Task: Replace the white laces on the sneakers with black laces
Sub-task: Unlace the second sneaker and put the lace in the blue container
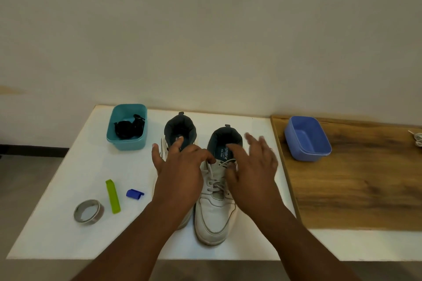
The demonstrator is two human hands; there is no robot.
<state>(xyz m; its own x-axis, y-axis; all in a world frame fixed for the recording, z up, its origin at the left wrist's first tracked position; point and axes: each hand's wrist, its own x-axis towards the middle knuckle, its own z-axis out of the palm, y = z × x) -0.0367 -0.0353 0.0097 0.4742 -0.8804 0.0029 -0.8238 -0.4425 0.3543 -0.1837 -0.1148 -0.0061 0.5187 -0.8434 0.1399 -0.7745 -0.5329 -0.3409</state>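
Two white sneakers stand side by side on the white table (68,189), toes toward me. The right sneaker (214,217) shows its white laces (214,186). My left hand (180,164) and forearm cover most of the left sneaker (180,130). That hand's thumb is spread out to the left and its fingertips touch the top of the right sneaker's laces. My right hand (253,166) hovers over the right sneaker's right side with blurred, spread fingers, its thumb near the laces. Black laces (127,129) lie bundled in a teal tub (137,141) at the back left.
An empty blue tub (307,138) sits on a wooden board (365,178) to the right. A tape roll (89,211), a green clip (112,196) and a small blue piece (134,194) lie at the front left. The wall is close behind.
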